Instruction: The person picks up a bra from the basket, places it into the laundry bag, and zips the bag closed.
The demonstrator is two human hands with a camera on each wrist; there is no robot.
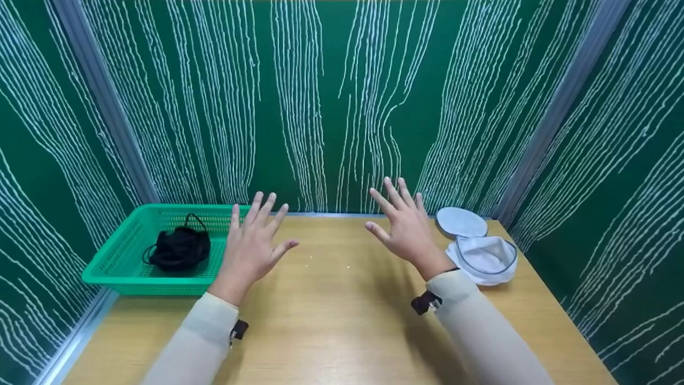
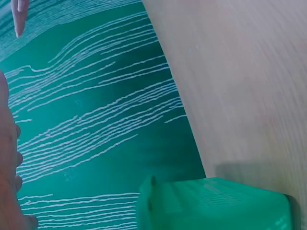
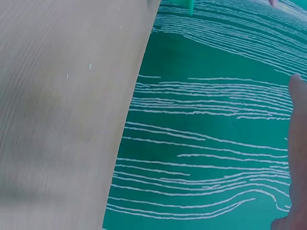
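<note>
While left fingers [image 1: 265, 210] spread near the basket [image 1: 149, 280], right fingers [image 1: 394, 193] spread midair.

The basket [image 1: 144, 279] sits at the back left of the tabletop [image 1: 331, 321] with the bundle [image 1: 183, 249] in it, and the bag [image 1: 487, 260] is at the back right, the lid [image 1: 462, 222] just behind it and slightly left. Between basket and bag, the left hand [image 1: 254, 243] overlaps the basket's right end in the head view, and the right hand [image 1: 407, 230] is left of the bag. The back wall [image 1: 299, 80] stands behind everything, between the left wall [image 1: 32, 160] and the right wall [image 1: 630, 160].
</note>
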